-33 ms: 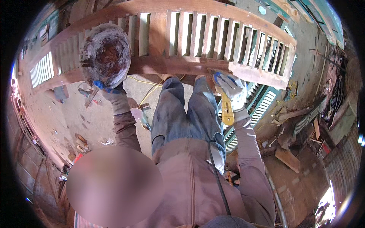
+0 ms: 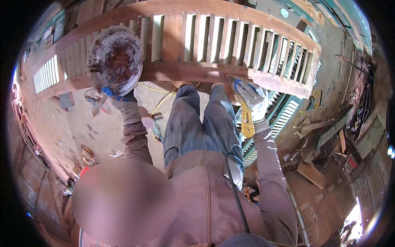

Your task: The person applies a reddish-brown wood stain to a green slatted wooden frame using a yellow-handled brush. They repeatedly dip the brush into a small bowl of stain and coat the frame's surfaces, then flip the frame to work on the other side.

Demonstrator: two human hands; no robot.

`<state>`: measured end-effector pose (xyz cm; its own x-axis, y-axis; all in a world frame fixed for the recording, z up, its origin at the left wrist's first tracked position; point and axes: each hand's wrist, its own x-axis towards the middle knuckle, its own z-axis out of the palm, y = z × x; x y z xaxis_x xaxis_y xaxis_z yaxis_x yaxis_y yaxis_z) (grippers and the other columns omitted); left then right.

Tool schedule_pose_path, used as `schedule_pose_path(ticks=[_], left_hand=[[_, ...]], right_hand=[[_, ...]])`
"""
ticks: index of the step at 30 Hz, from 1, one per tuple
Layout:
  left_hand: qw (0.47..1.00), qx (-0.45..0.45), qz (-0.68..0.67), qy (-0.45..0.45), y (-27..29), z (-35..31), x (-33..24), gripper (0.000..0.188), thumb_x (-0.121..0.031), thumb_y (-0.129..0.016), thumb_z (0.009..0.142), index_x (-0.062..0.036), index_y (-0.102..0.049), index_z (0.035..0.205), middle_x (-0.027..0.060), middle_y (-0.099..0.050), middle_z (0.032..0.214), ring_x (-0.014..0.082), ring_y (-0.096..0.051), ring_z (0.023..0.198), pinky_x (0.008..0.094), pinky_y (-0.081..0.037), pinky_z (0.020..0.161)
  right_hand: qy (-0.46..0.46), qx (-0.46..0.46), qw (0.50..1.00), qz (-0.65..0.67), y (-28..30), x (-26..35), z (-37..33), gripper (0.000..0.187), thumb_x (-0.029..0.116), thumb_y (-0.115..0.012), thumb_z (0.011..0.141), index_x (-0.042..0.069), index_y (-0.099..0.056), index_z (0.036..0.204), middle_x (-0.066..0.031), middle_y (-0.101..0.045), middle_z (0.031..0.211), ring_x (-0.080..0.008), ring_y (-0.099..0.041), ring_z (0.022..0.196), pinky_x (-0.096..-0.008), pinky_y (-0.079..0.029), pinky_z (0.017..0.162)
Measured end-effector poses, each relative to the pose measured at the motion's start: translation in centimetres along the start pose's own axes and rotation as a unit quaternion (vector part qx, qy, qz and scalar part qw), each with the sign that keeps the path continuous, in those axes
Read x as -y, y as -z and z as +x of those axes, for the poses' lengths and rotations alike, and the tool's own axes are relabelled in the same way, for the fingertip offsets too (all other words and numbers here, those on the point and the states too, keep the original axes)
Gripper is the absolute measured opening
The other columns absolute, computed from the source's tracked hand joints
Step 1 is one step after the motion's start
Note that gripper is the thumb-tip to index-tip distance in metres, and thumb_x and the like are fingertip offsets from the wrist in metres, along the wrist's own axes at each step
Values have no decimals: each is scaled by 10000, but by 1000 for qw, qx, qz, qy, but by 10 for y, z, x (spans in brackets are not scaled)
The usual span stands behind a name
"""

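Note:
My left hand (image 2: 119,96), in a grey and blue work glove, grips the near rim of a round bowl (image 2: 95,76). The bowl's inner wall is crusted white, and reddish-brown paste (image 2: 120,61) lies in its middle. It sits over the slatted wooden shutter (image 2: 172,37) across the front. A gloved right hand (image 2: 252,95) is closed around a putty knife with a yellow handle (image 2: 247,119). Its blade end meets the shutter's near rail, where a dark brown patch shows. Under my left fingers a narrow flat tool (image 2: 99,106) sticks out; whether I hold it I cannot tell.
Green slatted shutters (image 2: 288,109) lie beneath and right of the wooden one. A yellow cord (image 2: 162,100) runs across the floor near my legs. Wood offcuts (image 2: 310,175) and scrap lie at the right. Small debris (image 2: 87,152) is scattered on the left floor.

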<state>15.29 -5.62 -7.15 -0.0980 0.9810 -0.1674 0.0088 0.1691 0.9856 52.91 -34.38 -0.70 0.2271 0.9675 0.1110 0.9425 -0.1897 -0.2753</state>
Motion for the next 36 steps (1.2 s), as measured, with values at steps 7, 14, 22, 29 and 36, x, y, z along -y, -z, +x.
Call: schedule_pose_path(ticks=[7, 14, 22, 29, 36], left_hand=[[972, -29, -208, 105, -11, 16, -13, 622, -510, -478, 1031, -79, -428, 1477, 153, -527, 1444, 356, -561, 1255, 513, -516, 1019], [974, -61, -185, 116, -30, 11, -13, 629, -543, -503, 1011, -50, -517, 1402, 142, -599, 1351, 313, -607, 1200, 462, -519, 1022], [984, -94, -110, 101, -11, 9, 9, 649, -528, -466, 1033, -80, -397, 1497, 154, -512, 1458, 354, -559, 1265, 507, -487, 1057], [978, -52, -189, 70, -13, 23, -8, 639, -515, -464, 1041, -58, -430, 1486, 120, -509, 1461, 298, -527, 1304, 448, -434, 1108], [978, -52, -193, 60, -11, 68, -13, 609, -491, -516, 1032, -38, -473, 1437, 108, -571, 1383, 267, -592, 1207, 401, -498, 1029]], right_hand=[[-18, 7, 1000, 6, -8, 15, 3, 388, 337, -728, 745, 179, -752, 1099, 24, -716, 1169, -213, -628, 1050, -394, -500, 853], [23, 43, 996, 69, -39, 94, 62, 407, 187, -606, 852, 230, -683, 1250, 25, -656, 1275, -211, -572, 1179, -401, -441, 944], [38, 100, 994, 26, -51, 134, 84, 398, 234, -569, 871, 183, -651, 1257, 17, -615, 1299, -205, -551, 1122, -415, -435, 927], [-50, 105, 991, 62, -34, 133, 94, 452, 267, -567, 911, 171, -589, 1352, -37, -601, 1354, -274, -551, 1205, -474, -405, 1004], [6, 82, 996, 30, -44, 156, 102, 462, 270, -627, 860, 187, -635, 1314, -63, -581, 1376, -264, -541, 1232, -422, -467, 984]])
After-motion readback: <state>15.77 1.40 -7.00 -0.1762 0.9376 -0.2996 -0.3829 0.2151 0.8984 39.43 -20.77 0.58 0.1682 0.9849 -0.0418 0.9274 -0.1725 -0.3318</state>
